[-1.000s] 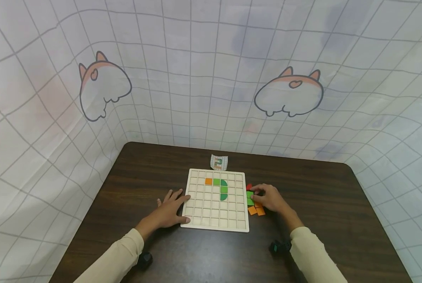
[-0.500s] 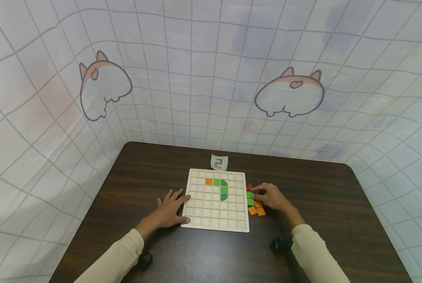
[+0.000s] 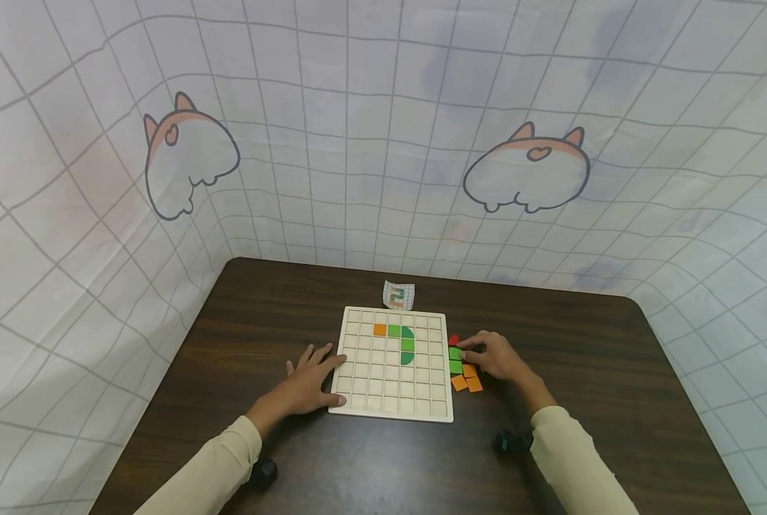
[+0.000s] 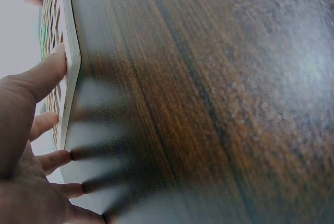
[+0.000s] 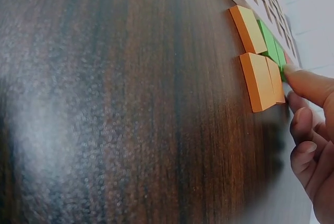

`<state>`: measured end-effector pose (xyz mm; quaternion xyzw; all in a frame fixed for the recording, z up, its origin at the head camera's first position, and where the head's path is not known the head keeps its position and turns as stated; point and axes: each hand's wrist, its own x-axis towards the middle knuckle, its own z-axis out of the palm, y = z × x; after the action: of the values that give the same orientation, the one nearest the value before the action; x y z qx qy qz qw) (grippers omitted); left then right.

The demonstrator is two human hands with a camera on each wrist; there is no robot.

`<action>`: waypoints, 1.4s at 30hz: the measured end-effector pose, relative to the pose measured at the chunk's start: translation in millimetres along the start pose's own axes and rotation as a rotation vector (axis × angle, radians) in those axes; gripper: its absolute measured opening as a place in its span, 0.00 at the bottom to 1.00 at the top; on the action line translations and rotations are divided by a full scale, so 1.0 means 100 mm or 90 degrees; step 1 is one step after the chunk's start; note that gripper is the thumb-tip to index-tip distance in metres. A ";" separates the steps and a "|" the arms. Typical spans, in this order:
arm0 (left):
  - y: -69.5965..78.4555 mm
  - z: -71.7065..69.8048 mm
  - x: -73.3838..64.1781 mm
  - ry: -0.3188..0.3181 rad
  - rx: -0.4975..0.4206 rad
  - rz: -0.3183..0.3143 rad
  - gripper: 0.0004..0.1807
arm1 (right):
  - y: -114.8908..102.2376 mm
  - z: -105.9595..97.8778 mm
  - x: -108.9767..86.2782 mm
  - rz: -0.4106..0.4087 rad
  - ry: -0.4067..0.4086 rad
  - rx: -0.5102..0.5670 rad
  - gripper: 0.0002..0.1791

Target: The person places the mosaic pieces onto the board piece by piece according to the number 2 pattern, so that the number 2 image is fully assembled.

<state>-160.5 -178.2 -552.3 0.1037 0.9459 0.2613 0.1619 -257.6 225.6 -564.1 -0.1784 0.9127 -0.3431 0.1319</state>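
Note:
A cream square board (image 3: 370, 386) with a grid of recesses lies on the dark table. Set in it are an orange square (image 3: 379, 330), green squares (image 3: 407, 345) and dark green rounded pieces (image 3: 407, 358). My left hand (image 3: 304, 384) rests at the board's left edge, thumb and index on the rim, the other fingers spread on the table, as the left wrist view shows. Beyond the right edge, my right hand (image 3: 494, 356) pinches a loose green square tile (image 3: 454, 352) with thumb and index. Its other fingers are curled beneath the palm in the right wrist view.
Another green tile (image 3: 456, 367), several orange tiles (image 3: 474, 385) and a red piece (image 3: 453, 340) lie beside the board's right edge. A small printed pattern card (image 3: 399, 295) lies behind the board. Grid-patterned cloth (image 3: 383, 143) hangs around the table.
My right hand has shifted slightly up and right at the green tiles, uncovering more of the orange tile below. The left hand and the board have stayed put.

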 end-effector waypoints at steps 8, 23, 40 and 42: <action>0.00 0.01 0.00 0.003 0.000 0.009 0.43 | 0.00 -0.02 -0.02 -0.003 -0.006 0.018 0.14; 0.00 0.02 0.01 0.002 0.007 0.003 0.44 | 0.05 -0.06 0.00 -0.024 -0.036 0.014 0.19; 0.00 0.01 0.01 -0.003 0.006 0.000 0.44 | 0.03 -0.10 0.05 0.010 -0.077 0.013 0.21; 0.00 0.00 0.01 -0.002 0.005 0.000 0.44 | 0.03 -0.11 0.06 0.008 -0.082 0.013 0.21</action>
<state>-161.3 -177.3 -552.7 0.1046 0.9467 0.2571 0.1633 -267.4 231.5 -559.1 -0.1932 0.8999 -0.3393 0.1942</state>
